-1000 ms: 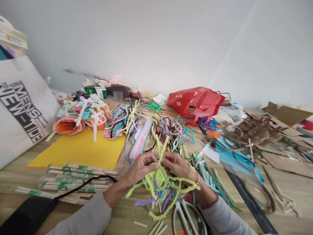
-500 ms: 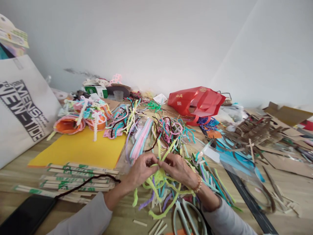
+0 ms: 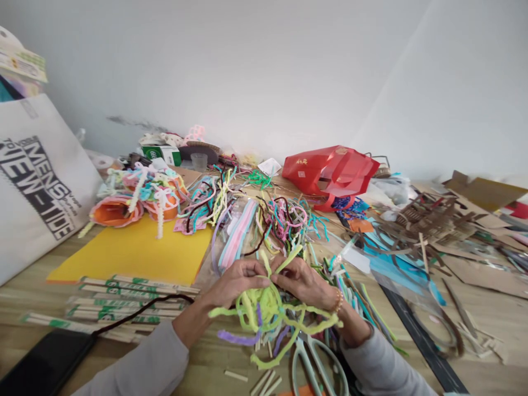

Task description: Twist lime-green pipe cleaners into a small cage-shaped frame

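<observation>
My left hand [image 3: 243, 281] and my right hand [image 3: 303, 280] meet over the middle of the table, fingers pinched close together. Both are closed on yellow-green pipe cleaners [image 3: 264, 308], shaped into a loopy bundle that hangs below my fingers. Two loose ends stick up between the hands, one of them leaning right. A purple pipe cleaner [image 3: 239, 338] dangles from the bundle's left side. Just below my right hand lie scissors [image 3: 307, 363] with pale handles; their blades are hidden under the pipe cleaners.
Wrapped chopsticks [image 3: 124, 300] and a black phone [image 3: 45, 360] lie at left, below yellow sheets [image 3: 136, 253]. Piles of coloured pipe cleaners [image 3: 286, 214] spread behind my hands. A red bag [image 3: 330, 170] rests at the back, a white bag [image 3: 37, 181] stands left, cardboard scraps [image 3: 478, 269] lie right.
The yellow-green bundle has tipped up and its loops show more fully. Its ends, with the purple piece, have swung outward. Both hands have shifted only slightly and keep their pinch.
</observation>
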Motion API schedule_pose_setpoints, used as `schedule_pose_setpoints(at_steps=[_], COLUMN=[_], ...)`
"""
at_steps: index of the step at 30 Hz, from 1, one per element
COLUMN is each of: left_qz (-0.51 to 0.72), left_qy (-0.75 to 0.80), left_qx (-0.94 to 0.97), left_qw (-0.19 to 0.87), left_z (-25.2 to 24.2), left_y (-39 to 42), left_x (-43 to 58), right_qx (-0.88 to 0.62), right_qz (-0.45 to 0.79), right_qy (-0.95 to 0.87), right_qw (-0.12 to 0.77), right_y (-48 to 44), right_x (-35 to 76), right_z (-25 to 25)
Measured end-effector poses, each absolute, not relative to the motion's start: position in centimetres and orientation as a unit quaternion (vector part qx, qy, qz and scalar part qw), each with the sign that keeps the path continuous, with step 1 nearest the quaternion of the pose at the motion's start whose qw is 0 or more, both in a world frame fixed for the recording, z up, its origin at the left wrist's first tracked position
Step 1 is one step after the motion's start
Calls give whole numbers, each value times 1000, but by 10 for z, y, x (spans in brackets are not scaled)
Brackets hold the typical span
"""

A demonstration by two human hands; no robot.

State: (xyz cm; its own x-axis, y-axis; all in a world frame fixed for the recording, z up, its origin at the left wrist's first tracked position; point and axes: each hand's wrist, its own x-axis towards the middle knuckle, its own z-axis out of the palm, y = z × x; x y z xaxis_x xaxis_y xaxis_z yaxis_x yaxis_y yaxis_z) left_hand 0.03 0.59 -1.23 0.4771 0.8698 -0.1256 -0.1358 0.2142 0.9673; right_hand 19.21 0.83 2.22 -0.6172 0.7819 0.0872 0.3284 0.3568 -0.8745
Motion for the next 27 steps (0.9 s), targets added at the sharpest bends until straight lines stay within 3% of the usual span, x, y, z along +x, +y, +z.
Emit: schedule_pose_setpoints(at_steps=[4, 9, 20, 27], left_qz=[303, 278, 379, 378], left_qy=[314, 302, 383, 410], left_qx=[420, 412, 436, 573], left_qw=[796, 813, 721, 601], left_z=[-11, -11, -14, -12], left_y=[3, 2, 7, 7], left_x=[-2, -4, 1, 3], right_qx=[-313, -321, -420, -466], right_qz=[416, 434, 481, 365], right_qy=[-818, -804, -716, -768], right_qw=[247, 249, 283, 245], right_y=[6, 2, 18, 4], right_x=[195, 194, 189, 182], right_z=[31, 36, -2, 14])
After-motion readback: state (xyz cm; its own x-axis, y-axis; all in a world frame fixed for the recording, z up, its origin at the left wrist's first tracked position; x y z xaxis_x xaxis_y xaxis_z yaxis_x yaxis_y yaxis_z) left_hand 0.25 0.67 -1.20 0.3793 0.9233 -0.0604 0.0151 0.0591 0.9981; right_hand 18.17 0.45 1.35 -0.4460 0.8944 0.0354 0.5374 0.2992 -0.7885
